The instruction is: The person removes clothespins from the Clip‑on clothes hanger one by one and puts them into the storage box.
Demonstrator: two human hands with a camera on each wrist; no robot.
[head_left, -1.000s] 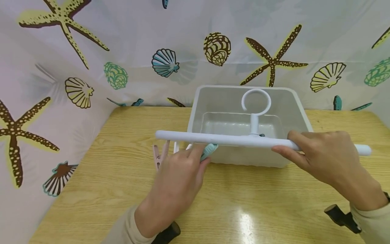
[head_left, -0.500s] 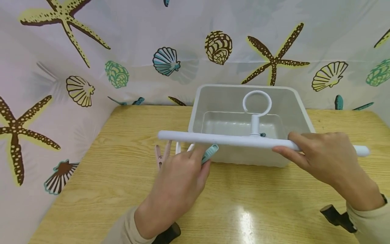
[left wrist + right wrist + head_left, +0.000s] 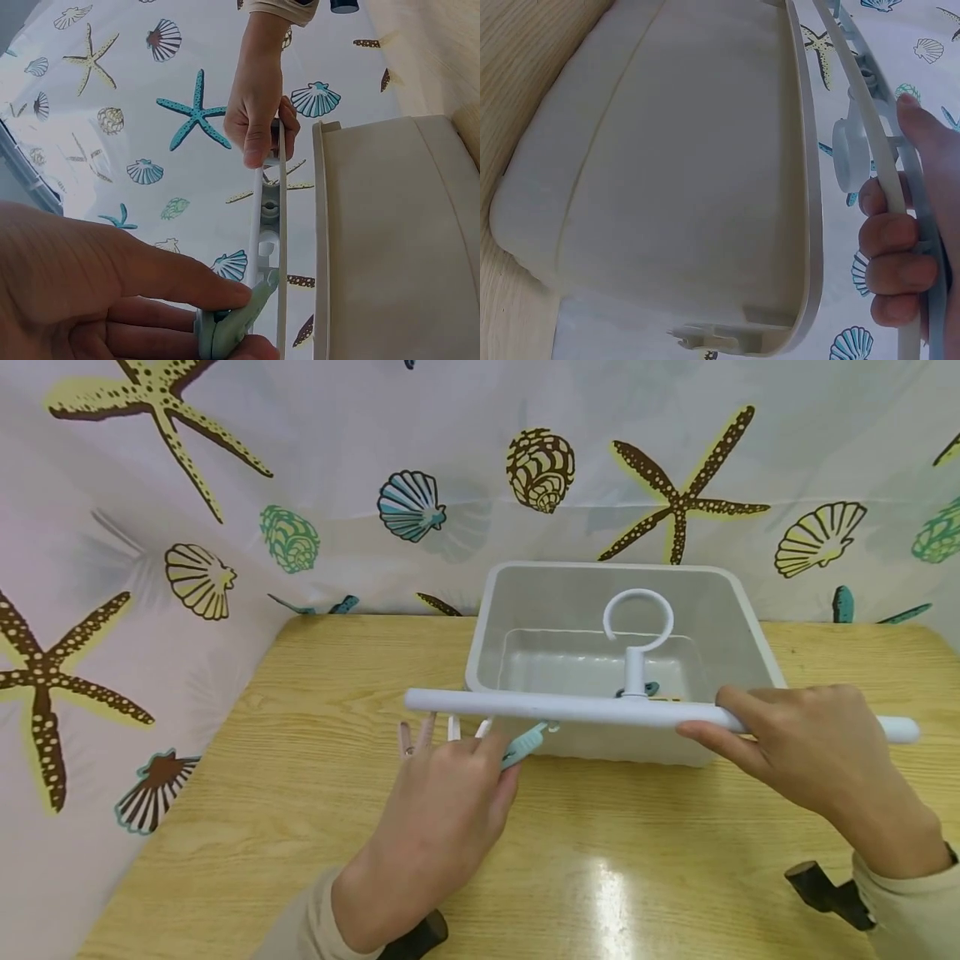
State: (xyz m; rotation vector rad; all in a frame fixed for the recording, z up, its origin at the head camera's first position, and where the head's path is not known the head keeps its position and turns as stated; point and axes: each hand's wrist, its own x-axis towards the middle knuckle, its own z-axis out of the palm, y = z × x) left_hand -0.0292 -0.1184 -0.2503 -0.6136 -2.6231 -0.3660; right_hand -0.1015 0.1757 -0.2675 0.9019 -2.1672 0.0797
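My right hand (image 3: 813, 752) grips a white hanger (image 3: 525, 703) near its right end, fingers wrapped round the bar in the right wrist view. The hanger is level in front of the bin, its round hook (image 3: 670, 610) standing up. Between thumb and fingers, my left hand (image 3: 438, 827) pinches a mint green clothespin (image 3: 522, 747). In the left wrist view the tip of that clothespin (image 3: 259, 296) is right at the underside of the hanger. A pink clothespin (image 3: 425, 733) and a white one (image 3: 454, 727) show below the bar's left end, partly hidden by my left hand.
A translucent grey bin (image 3: 600, 745) stands on the wooden table (image 3: 315, 693) behind the hanger. A dark teal piece (image 3: 652, 688) shows inside it. Behind hangs a white curtain (image 3: 337, 460) printed with shells and starfish.
The hanger has shifted slightly right, and its hook sits a little lower in view. My left hand has edged right too, with more of the mint green clothespin's tip showing.
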